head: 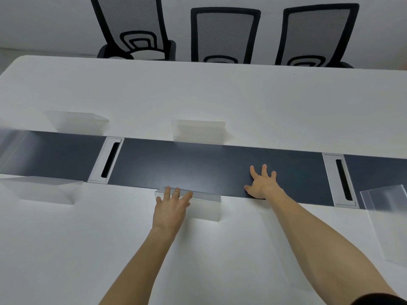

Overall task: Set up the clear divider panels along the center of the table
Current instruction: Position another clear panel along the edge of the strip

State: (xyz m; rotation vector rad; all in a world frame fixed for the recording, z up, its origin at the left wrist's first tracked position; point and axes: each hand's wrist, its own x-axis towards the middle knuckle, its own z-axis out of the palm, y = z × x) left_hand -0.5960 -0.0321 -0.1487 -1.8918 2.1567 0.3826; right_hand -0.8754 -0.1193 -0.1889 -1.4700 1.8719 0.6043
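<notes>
A white table (198,95) has a dark grey strip (198,164) along its centre. A frosted clear divider piece (204,205) stands at the strip's near edge. My left hand (170,208) lies on its left end, fingers spread over the top edge; the thumb is hidden. My right hand (263,183) is flat on the strip, fingers apart and holding nothing. A matching clear piece (198,132) stands across the strip. Two more clear pieces (77,122) (44,190) sit at the left. Another clear panel (385,199) shows at the right edge.
Two silver cable slots (109,160) (341,180) are set into the strip. Three black mesh chairs (224,34) stand behind the far table edge. A faint see-through sheet edge (13,148) shows at the far left.
</notes>
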